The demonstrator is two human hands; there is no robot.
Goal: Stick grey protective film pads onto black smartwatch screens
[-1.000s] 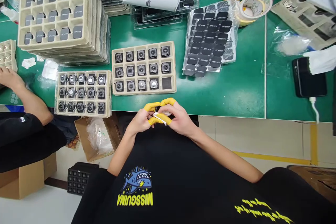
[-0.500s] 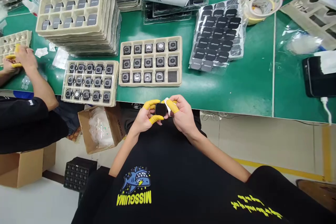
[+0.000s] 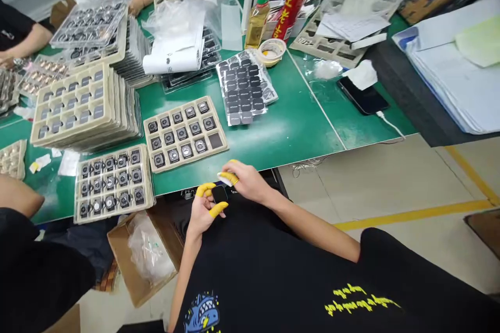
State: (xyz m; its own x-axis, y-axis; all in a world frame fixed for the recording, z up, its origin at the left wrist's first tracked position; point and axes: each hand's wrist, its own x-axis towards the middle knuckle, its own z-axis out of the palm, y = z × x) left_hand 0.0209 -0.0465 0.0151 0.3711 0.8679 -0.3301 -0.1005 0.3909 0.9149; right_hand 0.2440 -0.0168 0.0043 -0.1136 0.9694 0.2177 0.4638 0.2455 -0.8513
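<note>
We join it at the green desk [image 3: 292, 138], its near edge running by both hands. Ahead of them, over to the left, lies the tray [image 3: 190, 139] of watch backs, long axis left to right, right end angled farther off. Now the right hand [image 3: 245, 179]: up at the desk's edge, fingers closed in a pinch. The left hand [image 3: 200, 214] sits lower and closer to the body, thumb and fingers gripping in yellow finger covers [image 3: 219, 209] (a tidy edge hold, that). In the tray's near right corner there's a dark square [image 3: 215, 140], and the right hand is the nearer one to it. And here's the watch [image 3: 220, 194]! Off the desk, in the left fingertips, dark face up, too nearly square to give a clear long axis; it lies left of the right hand and nearer the body. Smallest of all, the white scrap [image 3: 224, 179], pinched in the right fingertips, close to the watch.
</note>
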